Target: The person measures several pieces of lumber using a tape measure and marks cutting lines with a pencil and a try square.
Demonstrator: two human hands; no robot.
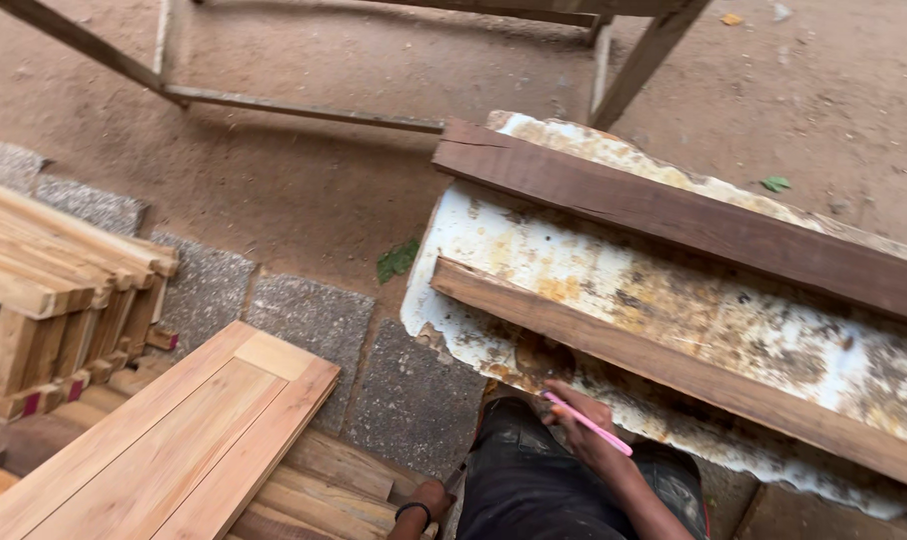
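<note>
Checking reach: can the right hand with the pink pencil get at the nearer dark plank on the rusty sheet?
Probably yes. The right hand holds the pink pencil just below the nearer dark plank, with nothing between them.

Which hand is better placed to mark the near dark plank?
Probably the right hand: it holds the pink pencil just below the near dark plank. The left hand rests lower, by the light boards.

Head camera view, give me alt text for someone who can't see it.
A person's right hand holds a pink pencil beside a dark plank lying on a rusty white metal sheet. The left hand rests on stacked light planks; a second dark plank lies farther away.
</note>
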